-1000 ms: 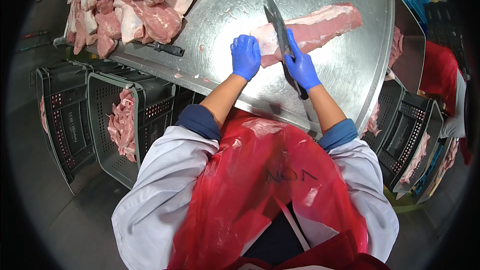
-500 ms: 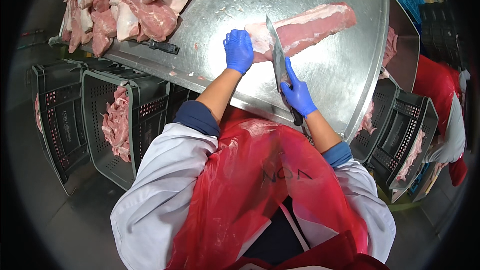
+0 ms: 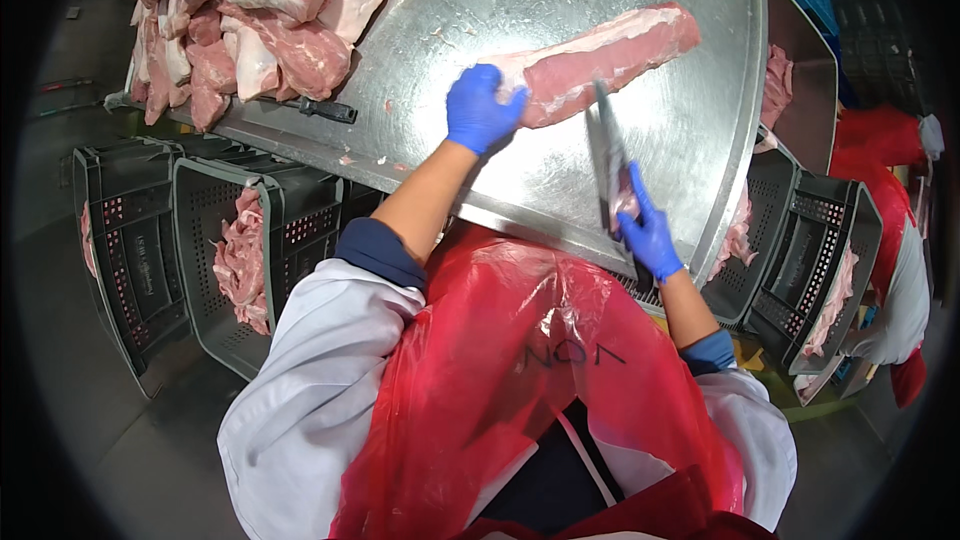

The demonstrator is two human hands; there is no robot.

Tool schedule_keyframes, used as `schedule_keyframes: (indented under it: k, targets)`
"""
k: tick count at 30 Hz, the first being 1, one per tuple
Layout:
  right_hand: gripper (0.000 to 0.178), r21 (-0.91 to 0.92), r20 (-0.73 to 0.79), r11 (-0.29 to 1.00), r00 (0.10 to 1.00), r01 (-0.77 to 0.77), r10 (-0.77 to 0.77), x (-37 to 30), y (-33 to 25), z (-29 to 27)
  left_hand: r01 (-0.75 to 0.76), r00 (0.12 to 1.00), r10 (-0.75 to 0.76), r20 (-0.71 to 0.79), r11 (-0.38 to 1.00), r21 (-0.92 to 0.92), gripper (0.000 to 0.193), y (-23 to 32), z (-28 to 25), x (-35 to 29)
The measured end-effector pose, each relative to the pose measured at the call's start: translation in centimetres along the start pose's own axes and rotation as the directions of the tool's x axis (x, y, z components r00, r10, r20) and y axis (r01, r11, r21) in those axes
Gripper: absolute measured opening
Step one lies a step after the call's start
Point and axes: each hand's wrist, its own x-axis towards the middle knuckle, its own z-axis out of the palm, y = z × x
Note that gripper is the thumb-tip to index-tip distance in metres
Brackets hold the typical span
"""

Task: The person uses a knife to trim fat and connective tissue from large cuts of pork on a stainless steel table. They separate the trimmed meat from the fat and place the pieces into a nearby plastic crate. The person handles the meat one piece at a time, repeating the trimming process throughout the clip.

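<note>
Loin (image 3: 610, 52) lies slantwise on the steel counter (image 3: 690, 150), well in from the front edge, its far end pointing toward the right edge. Left hand (image 3: 485, 112), gloved in blue, rests on the loin's near end, thumb set apart from the bent fingers; whether they pinch the meat I cannot tell. Right hand (image 3: 652, 242), also gloved, has its fingers closed around a knife (image 3: 612, 140), the index finger stretched along it. The tip overlaps the loin's near side in view, contact unclear, and the handle reaches the front edge. A pink scrap (image 3: 625, 204) shows against the blade by the fingers. Meat cuts (image 3: 285, 25) are heaped at the counter's left, beside a black handle (image 3: 328, 110) near the front edge. Below that edge, a crate (image 3: 305, 205) holds trimmings (image 3: 243, 260). Beyond the right edge stands a person (image 3: 895, 250) in red and white.
</note>
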Motion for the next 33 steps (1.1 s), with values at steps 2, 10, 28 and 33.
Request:
schedule_keyframes:
  k: [2,10,28,33]
  targets:
    - [0.078,0.073,-0.131,0.997,0.991,-0.008,0.018,3.0,-0.2,-0.8,0.105,0.982,-0.126,0.143,0.984,0.145,0.029,1.7,1.1,0.7]
    - [0.079,0.226,-0.107,0.963,0.986,0.149,-0.127,15.9,-6.1,5.3,0.206,0.956,-0.207,0.209,0.978,0.026,0.024,0.9,0.4,2.8]
    - [0.074,0.111,0.108,0.944,0.941,0.310,-0.321,9.9,-3.9,9.9,0.580,0.814,-0.468,0.345,0.697,-0.423,0.031,-2.1,-1.1,2.6]
    - [0.067,-0.215,0.049,0.926,0.950,0.312,-0.309,18.4,-8.7,9.9,0.535,0.844,-0.415,0.341,0.703,-0.469,0.025,-2.0,-1.8,2.5]
